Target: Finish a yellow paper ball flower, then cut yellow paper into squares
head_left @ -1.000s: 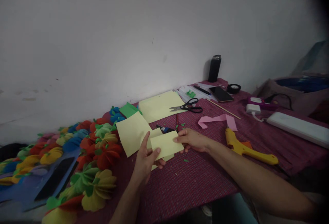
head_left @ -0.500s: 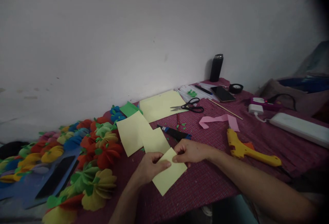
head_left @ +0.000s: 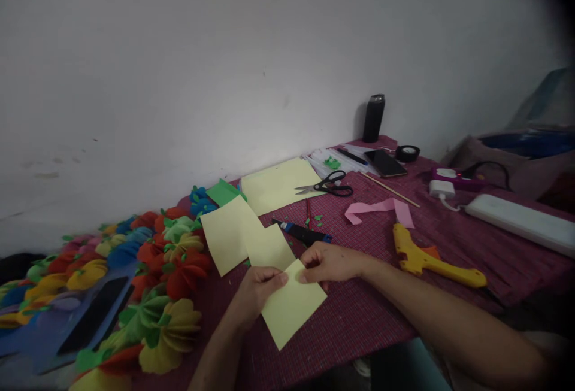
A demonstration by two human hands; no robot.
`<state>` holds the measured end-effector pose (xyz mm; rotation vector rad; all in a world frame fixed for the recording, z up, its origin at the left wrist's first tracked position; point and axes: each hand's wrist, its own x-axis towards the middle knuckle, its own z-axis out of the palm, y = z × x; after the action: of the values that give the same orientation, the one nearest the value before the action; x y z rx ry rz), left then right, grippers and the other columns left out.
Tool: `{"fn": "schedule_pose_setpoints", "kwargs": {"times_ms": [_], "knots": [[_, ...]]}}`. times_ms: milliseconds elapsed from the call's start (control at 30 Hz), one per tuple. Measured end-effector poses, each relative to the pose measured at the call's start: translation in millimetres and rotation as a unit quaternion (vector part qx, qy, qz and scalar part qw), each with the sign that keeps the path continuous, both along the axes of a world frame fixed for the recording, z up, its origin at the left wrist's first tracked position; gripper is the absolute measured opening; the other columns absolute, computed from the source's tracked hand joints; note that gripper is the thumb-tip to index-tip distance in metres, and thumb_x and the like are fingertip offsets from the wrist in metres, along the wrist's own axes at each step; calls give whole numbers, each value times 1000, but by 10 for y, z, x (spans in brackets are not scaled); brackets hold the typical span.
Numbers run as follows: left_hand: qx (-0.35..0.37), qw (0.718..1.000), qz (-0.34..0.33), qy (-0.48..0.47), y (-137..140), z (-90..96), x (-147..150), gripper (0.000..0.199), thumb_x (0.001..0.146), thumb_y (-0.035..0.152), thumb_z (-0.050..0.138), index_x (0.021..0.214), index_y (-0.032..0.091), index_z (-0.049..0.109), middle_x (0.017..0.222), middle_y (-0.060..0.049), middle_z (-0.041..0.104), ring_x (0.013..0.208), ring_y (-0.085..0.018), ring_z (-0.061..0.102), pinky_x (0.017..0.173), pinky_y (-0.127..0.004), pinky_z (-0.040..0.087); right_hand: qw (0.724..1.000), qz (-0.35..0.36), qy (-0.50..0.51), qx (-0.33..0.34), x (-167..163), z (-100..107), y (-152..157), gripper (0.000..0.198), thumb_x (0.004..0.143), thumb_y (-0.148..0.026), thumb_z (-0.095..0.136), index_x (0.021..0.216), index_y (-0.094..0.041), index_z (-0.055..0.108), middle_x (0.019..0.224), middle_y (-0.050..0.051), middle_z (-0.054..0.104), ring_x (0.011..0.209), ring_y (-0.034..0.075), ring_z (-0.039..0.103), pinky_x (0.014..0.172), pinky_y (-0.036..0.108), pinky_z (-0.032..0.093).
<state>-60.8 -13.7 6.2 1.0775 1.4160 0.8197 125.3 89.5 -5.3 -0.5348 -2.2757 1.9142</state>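
Observation:
A rectangular piece of pale yellow paper (head_left: 294, 310) is pinched between both hands near the table's front edge. My left hand (head_left: 258, 295) grips its upper left edge, thumb on top. On its upper right edge, my right hand (head_left: 330, 264) is closed with thumb and fingers around the paper. Just beyond lies another yellow sheet (head_left: 269, 246), partly covering a larger yellow sheet (head_left: 224, 229). Past my right hand, a black and blue utility knife (head_left: 303, 233) rests among green scraps. Black-handled scissors (head_left: 330, 184) lie on a stack of yellow paper (head_left: 274, 190).
Colourful paper pumpkins (head_left: 171, 247) crowd the left side. A yellow glue gun (head_left: 431, 262) and a pink paper strip (head_left: 381, 206) lie to the right. Farther back are a phone (head_left: 386, 163), black tape (head_left: 407, 152), a black bottle (head_left: 374, 118) and a white power strip (head_left: 521, 220).
My left thumb has slid toward the paper's upper left edge, uncovering more of the sheet. The paper has turned slightly. The whole view has shifted a little.

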Motion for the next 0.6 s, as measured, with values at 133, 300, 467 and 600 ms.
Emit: {"fn": "schedule_pose_setpoints", "kwargs": {"times_ms": [133, 300, 467, 600], "knots": [[2, 999, -33, -2, -10, -12, 50, 41, 69, 49, 62, 66, 9, 66, 50, 1, 52, 42, -6, 39, 42, -19, 23, 999, -32, 18, 33, -39, 4, -21, 28, 71, -40, 60, 69, -12, 58, 50, -6, 48, 44, 6, 44, 40, 16, 28], [-12, 999, -44, -16, -14, -2, 112, 38, 67, 47, 63, 64, 10, 65, 50, 1, 53, 43, -7, 40, 43, -19, 24, 998, -39, 35, 33, -82, -16, -49, 22, 73, -33, 57, 67, -12, 59, 50, -6, 47, 45, 6, 43, 42, 16, 29], [-20, 999, -38, -21, -18, 7, 121, 36, 65, 46, 65, 59, 11, 62, 48, 1, 52, 41, -7, 39, 42, -19, 23, 999, -42, 27, 9, -75, -30, -32, 16, 71, -27, 58, 63, -13, 57, 46, -7, 45, 40, 5, 42, 39, 15, 31], [-19, 999, -36, -12, -22, 23, 80, 36, 65, 46, 65, 58, 11, 62, 47, 1, 52, 40, -7, 40, 41, -19, 23, 999, -33, 17, -30, 5, 38, 41, 20, 72, -32, 59, 64, -13, 57, 46, -5, 53, 39, 6, 48, 41, 16, 37]]}}
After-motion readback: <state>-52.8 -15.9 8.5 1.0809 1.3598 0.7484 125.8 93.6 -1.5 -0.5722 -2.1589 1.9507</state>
